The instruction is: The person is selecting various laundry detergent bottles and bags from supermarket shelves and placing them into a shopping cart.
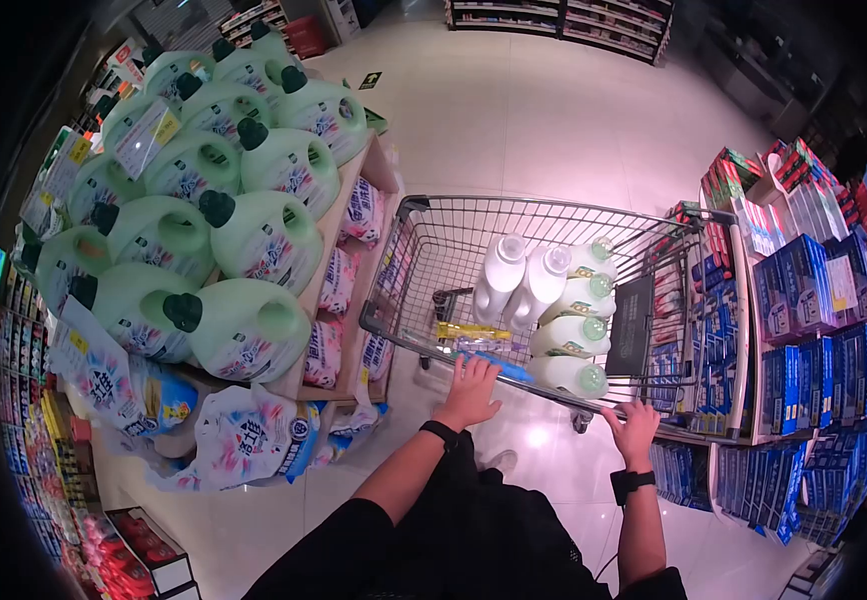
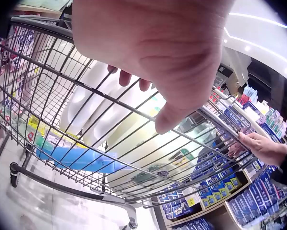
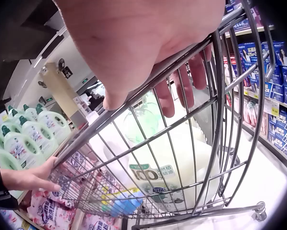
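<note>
A wire shopping cart [image 1: 544, 208] stands in front of me. My left hand [image 1: 471, 392] rests on its near rim, fingers reaching over into the basket and thumb spread away on my side. Farther right, my right hand [image 1: 635, 432] grips the same rim; its fingers [image 3: 185, 91] hang over the inside, with the thumb on the outside. Inside the cart stand two white bottles [image 1: 502, 275] and a row of several pale bottles with green caps [image 1: 572, 337]. A blue bottle [image 2: 81, 158] and yellow packages [image 1: 474, 332] lie on the left of the basket.
Stacked green detergent jugs [image 1: 259, 240] rise on the left, with bagged packs [image 1: 244, 437] below. Shelves of blue boxes [image 1: 794, 285] stand close beside the cart's right side. Pale tiled floor [image 1: 514, 110] stretches ahead to a far shelf [image 1: 609, 25].
</note>
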Available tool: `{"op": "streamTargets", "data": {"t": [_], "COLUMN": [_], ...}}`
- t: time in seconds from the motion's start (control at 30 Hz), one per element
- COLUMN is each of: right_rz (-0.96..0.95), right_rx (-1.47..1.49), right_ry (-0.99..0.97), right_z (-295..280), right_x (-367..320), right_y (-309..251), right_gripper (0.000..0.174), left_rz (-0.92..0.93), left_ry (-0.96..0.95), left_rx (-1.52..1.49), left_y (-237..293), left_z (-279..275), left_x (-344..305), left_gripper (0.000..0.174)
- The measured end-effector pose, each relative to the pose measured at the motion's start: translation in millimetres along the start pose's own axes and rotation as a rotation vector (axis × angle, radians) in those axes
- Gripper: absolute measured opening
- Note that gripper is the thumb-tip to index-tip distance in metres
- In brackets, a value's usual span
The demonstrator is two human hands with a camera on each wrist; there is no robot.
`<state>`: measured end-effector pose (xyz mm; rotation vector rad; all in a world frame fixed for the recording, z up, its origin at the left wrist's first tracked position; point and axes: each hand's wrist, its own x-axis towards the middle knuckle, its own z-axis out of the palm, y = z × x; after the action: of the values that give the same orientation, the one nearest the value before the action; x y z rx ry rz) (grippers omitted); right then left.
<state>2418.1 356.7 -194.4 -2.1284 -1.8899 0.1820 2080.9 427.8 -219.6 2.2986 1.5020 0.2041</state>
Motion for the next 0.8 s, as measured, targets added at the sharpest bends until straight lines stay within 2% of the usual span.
{"op": "streamTargets", "data": {"t": [0.1,0.17,0.23,0.3,0.37,0.4,0.43,0.5,0.53,0.8], "right_rz": [0.011,0.061,0.068,0.067,0.089,0.106,0.125,0.137,0.143,0.152], "right_rx": [-0.007,0.001,0.034,0.050,0.069,0.048,0.024,-0.005,0.024,0.069], "right_ry": [-0.005,-0.101,-0.094,-0.140,-0.139,-0.185,-0.234,-0.253,-0.272,-0.355], "right_z": [5,4,8,9,6,7,7,11,13,27], "right_x": [24,43,62,83,108,118,126,147,165,292], "right_y": [-17,-28,-32,-36,-47,-50,-51,-50,-49,-42], "right_gripper": [0.042,0.039,0.038,0.036,0.036,0.037,0.038,0.040,0.040,0.041], "left_rz": [0.037,0.058,0.061,0.052,-0.109,-0.123,-0.112,0.045,0.086,0.057], "left_ry": [-0.045,-0.087,-0.028,0.026,0.069,0.132,0.135,-0.037,0.027,-0.021], "left_rx": [-0.063,-0.122,-0.464,-0.411,-0.148,-0.097,-0.099,-0.079,-0.076,-0.093], "left_y": [-26,-45,-75,-111,-145,-171,-179,-193,-198,-230], "left_z": [-23,-41,-48,-59,-75,-59,-70,-85,-87,-107], "left_x": [16,30,51,69,86,89,90,100,114,210], "left_gripper": [0.069,0.070,0.073,0.075,0.074,0.074,0.074,0.073,0.070,0.059]}}
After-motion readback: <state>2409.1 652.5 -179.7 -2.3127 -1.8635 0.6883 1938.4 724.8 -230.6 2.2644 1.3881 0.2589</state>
